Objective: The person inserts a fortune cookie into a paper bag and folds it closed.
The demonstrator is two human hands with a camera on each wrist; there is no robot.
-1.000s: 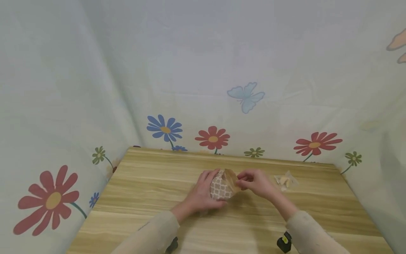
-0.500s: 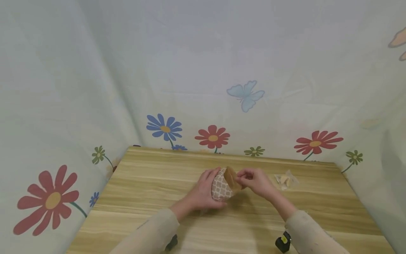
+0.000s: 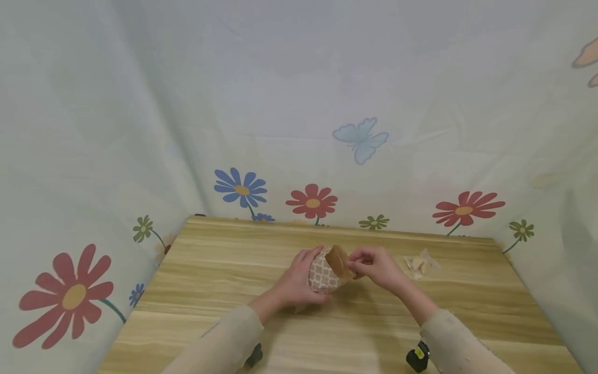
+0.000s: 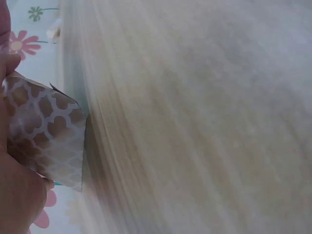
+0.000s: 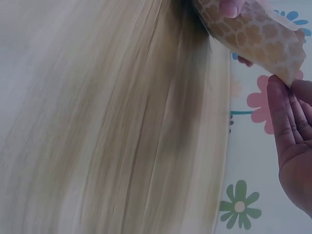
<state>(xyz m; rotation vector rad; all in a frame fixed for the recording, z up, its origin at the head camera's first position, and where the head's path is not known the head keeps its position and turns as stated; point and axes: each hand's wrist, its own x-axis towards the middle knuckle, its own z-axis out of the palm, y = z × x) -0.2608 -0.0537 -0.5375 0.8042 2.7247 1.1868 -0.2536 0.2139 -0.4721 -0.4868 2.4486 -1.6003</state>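
Observation:
A brown paper bag (image 3: 323, 274) with a white lattice pattern stands over the middle of the table, its mouth gaping toward the right and showing plain brown inside. My left hand (image 3: 299, 283) grips the bag from the left, thumb at the near side and fingers round the far side. In the left wrist view the patterned paper bag (image 4: 46, 129) juts out past the thumb, its bottom edge close to the table. My right hand (image 3: 378, 267) pinches the rim at the right; in the right wrist view, thumb and fingertips of the right hand (image 5: 295, 131) meet on one corner.
A small clear packet (image 3: 421, 265) with pale pieces inside lies to the right on the wooden table (image 3: 224, 249). Dark wrist devices (image 3: 418, 357) sit by the sleeves. A flowered cloth (image 3: 280, 104) hangs behind and at both sides.
The mouth of the bag gapes wider than a second ago, with more of its brown inside showing. Both hands keep their holds and have hardly shifted.

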